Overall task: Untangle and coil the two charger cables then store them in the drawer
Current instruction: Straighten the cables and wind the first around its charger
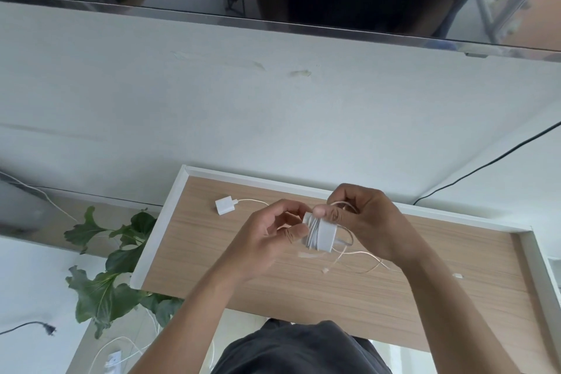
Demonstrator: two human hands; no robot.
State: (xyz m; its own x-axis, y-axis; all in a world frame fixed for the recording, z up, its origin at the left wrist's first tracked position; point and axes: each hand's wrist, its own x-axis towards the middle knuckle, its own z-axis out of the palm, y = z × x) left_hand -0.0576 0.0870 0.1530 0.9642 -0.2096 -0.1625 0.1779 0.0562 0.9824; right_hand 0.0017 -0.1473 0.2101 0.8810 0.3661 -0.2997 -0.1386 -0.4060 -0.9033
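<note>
Above the open drawer (194,252), both hands meet over the middle of its wood-grain bottom. The left hand (267,240) pinches one end of a white charger block (324,237), which has several turns of its cable (312,234) wound around it. The right hand (367,221) curls around a loop of that cable, thumb lying on the block. Loose cable hangs down and trails across the drawer bottom beneath the right wrist. A second charger block (224,206) lies in the drawer's far left corner. A leafy plant (115,255) stands left of the drawer.
</note>
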